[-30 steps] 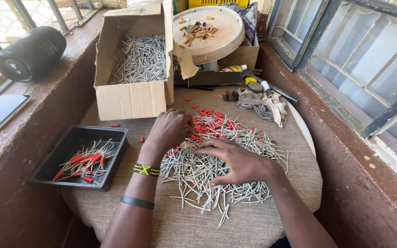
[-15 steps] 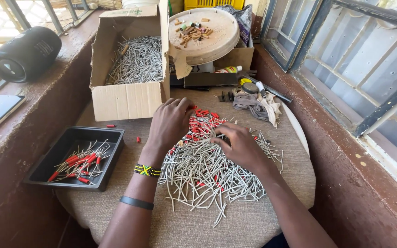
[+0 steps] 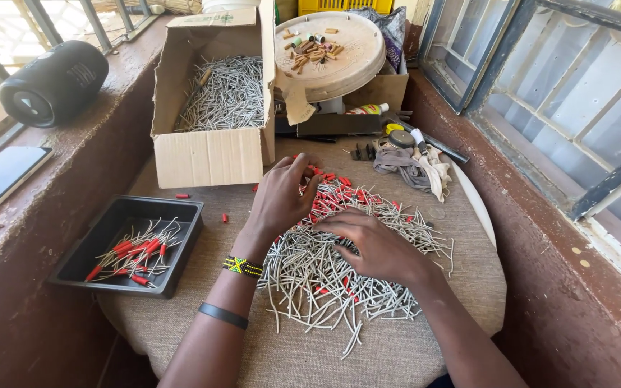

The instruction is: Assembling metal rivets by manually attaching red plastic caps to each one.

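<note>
Grey sticks (image 3: 339, 276) lie piled on the desk (image 3: 425, 352), in front of the cardboard box (image 3: 213, 154). Left hand (image 3: 282, 197) pinches red caps (image 3: 343, 190); right hand (image 3: 375, 244) rests open, flat. Better to lift 1 stick slowly, without scattering the pile.

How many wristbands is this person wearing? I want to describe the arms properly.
2, both on the left forearm: a beaded band at the wrist and a plain dark band further up. The right wrist looks bare.
</note>
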